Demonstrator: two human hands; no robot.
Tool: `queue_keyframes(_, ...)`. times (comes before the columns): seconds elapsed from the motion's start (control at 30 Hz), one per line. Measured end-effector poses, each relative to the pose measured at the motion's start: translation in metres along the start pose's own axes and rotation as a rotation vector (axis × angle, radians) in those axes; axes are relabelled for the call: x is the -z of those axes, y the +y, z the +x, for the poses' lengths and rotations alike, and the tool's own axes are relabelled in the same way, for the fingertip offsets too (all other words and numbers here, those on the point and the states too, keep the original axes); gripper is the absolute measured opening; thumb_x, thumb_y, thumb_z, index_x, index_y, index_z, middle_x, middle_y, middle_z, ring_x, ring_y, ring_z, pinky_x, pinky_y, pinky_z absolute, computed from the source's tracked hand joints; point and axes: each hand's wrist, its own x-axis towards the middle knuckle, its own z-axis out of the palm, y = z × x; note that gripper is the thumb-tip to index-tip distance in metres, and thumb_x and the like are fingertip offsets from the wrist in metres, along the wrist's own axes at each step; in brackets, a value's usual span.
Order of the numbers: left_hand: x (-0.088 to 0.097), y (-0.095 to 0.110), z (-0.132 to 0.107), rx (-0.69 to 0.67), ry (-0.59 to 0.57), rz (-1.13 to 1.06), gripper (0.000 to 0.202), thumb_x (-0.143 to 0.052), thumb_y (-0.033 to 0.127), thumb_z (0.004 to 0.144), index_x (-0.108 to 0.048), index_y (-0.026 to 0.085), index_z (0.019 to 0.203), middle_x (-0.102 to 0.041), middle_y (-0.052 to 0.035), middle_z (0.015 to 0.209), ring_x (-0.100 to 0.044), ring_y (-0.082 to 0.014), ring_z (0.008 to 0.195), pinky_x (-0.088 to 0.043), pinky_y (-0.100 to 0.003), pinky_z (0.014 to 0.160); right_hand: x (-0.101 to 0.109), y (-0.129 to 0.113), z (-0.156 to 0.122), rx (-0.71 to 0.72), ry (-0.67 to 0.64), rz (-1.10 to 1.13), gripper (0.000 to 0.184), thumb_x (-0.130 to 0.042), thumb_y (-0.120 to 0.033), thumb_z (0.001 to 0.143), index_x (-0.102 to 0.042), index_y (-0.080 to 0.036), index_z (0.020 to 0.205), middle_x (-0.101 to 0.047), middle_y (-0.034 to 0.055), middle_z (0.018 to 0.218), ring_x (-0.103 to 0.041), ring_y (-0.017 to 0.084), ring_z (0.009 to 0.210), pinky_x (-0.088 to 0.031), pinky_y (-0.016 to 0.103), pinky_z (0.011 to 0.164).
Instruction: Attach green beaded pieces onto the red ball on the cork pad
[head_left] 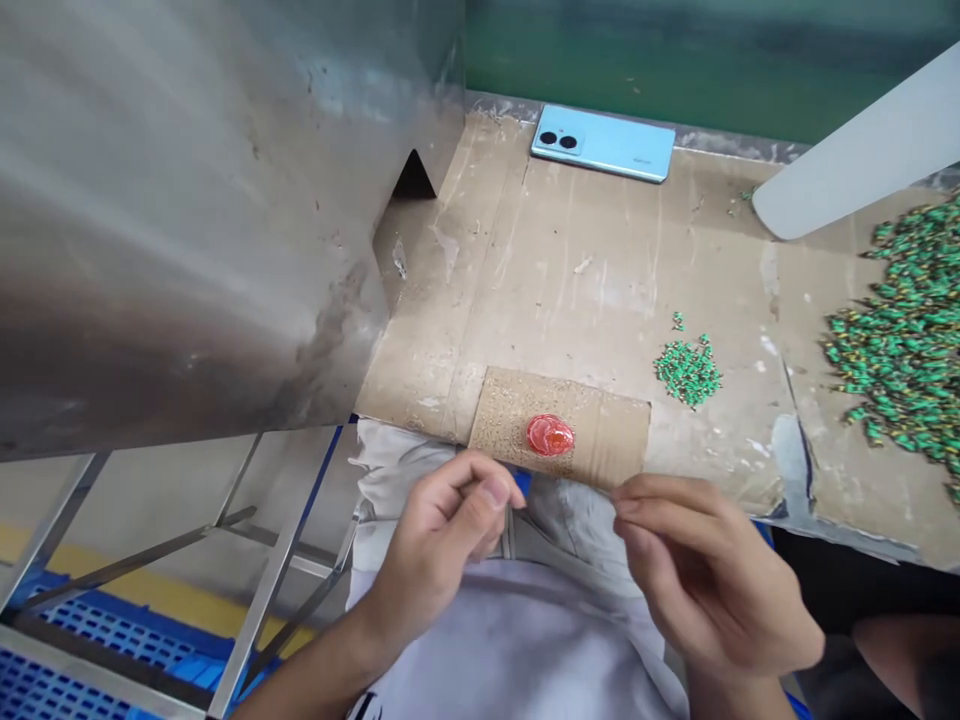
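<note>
My left hand (454,525) is closed, its thumb pressed against the curled index finger, in front of the table edge. Across from it, my right hand (709,570) makes a pinch with thumb and fingertips. Whatever either pinch holds is hidden or too small to name. Just beyond both hands lies a piece of cardboard (611,430) at the table's near edge. On it sits a glossy red blob (551,435), with tiny gold-coloured bits scattered around it. A small heap of green pieces (688,372) lies farther right.
A large pile of green and gold pieces (911,330) covers the table's right side. A light blue phone (615,150) lies at the back near a white tube-like object (862,145). A metal cabinet (187,220) stands at left, above a metal frame (277,570).
</note>
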Motion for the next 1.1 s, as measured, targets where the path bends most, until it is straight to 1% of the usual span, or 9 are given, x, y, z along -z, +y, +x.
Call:
queue_keyframes(0.2,0.011,0.010,-0.001,-0.080,0.124,0.036,0.052,-0.072,0.051,0.101,-0.061,0.016,0.064,-0.032,0.0072,0.056,-0.020,-0.0071,0.049,-0.015,-0.025,0.047,0.008,0.022,-0.008,-0.158,0.208,-0.090,0.018,-0.062,-0.009,0.099,-0.070,-0.025,0.104,-0.073,0.0063,0.089,-0.069,0.024,0.080,-0.056,0.040,0.070)
queue_keyframes(0.27,0.011,0.013,0.001,-0.118,0.178,0.008,0.057,-0.074,0.051,0.099,-0.057,0.016,0.058,-0.027,0.0078,0.053,-0.019,-0.0071,0.048,-0.014,-0.025,0.047,0.017,0.041,0.002,-0.200,0.175,-0.261,0.013,-0.064,-0.015,0.100,-0.069,-0.026,0.104,-0.073,0.0076,0.093,-0.068,0.026,0.086,-0.055,0.043,0.078)
queue_keyframes(0.33,0.011,0.016,0.002,-0.148,0.213,-0.022,0.056,-0.076,0.050,0.098,-0.056,0.016,0.058,-0.023,0.0087,0.053,-0.017,-0.0071,0.047,-0.014,-0.024,0.046,0.027,0.063,0.017,-0.209,0.105,-0.530,0.009,-0.066,-0.024,0.102,-0.071,-0.024,0.109,-0.074,0.0137,0.109,-0.068,0.032,0.103,-0.053,0.050,0.093)
queue_keyframes(0.47,0.011,0.019,-0.001,-0.194,0.240,-0.021,0.047,-0.073,0.047,0.101,-0.063,0.017,0.066,-0.020,0.0094,0.055,-0.015,-0.0075,0.048,-0.017,-0.023,0.047,0.040,0.090,0.040,-0.199,0.126,-0.586,0.014,-0.068,-0.032,0.102,-0.074,-0.020,0.107,-0.074,0.0172,0.112,-0.066,0.034,0.113,-0.048,0.052,0.103)
queue_keyframes(0.63,0.017,0.015,-0.006,-0.197,0.308,0.041,0.036,-0.072,0.046,0.102,-0.070,0.017,0.080,-0.028,0.0090,0.056,-0.020,-0.0083,0.050,-0.021,-0.020,0.047,0.037,0.085,0.030,-0.180,0.230,-0.549,0.010,-0.063,-0.027,0.105,-0.070,-0.022,0.101,-0.075,0.0122,0.099,-0.069,0.028,0.100,-0.052,0.043,0.091)
queue_keyframes(0.73,0.022,0.012,-0.007,-0.169,0.343,0.129,0.040,-0.073,0.052,0.099,-0.067,0.017,0.081,-0.028,0.0095,0.058,-0.020,-0.0082,0.050,-0.021,-0.020,0.047,0.035,0.081,0.007,-0.178,0.279,-0.527,0.009,-0.060,-0.024,0.106,-0.068,-0.024,0.101,-0.072,0.0109,0.094,-0.067,0.028,0.090,-0.051,0.044,0.088)
queue_keyframes(0.93,0.031,0.002,-0.006,-0.144,0.373,0.465,0.045,-0.058,0.057,0.101,-0.058,0.020,0.075,-0.023,0.0102,0.058,-0.018,-0.0097,0.049,-0.021,-0.024,0.047,0.028,0.077,-0.035,-0.124,0.272,-0.444,0.009,-0.060,-0.024,0.103,-0.068,-0.027,0.100,-0.074,0.0068,0.088,-0.069,0.028,0.083,-0.054,0.046,0.078)
queue_keyframes(1.03,0.047,-0.007,-0.003,-0.190,0.442,0.622,0.044,-0.056,0.055,0.102,-0.061,0.019,0.076,-0.027,0.0083,0.057,-0.026,-0.0116,0.050,-0.025,-0.025,0.050,0.026,0.078,-0.043,-0.130,0.298,-0.441,0.008,-0.061,-0.023,0.102,-0.068,-0.026,0.100,-0.073,0.0064,0.087,-0.068,0.027,0.082,-0.054,0.045,0.076)
queue_keyframes(1.1,0.069,-0.011,-0.002,-0.236,0.544,0.764,0.039,-0.060,0.051,0.101,-0.066,0.019,0.080,-0.037,0.0057,0.059,-0.036,-0.0135,0.054,-0.030,-0.026,0.054,0.026,0.079,-0.046,-0.148,0.310,-0.437,0.008,-0.062,-0.023,0.102,-0.069,-0.025,0.101,-0.072,0.0073,0.089,-0.068,0.028,0.084,-0.054,0.045,0.077)
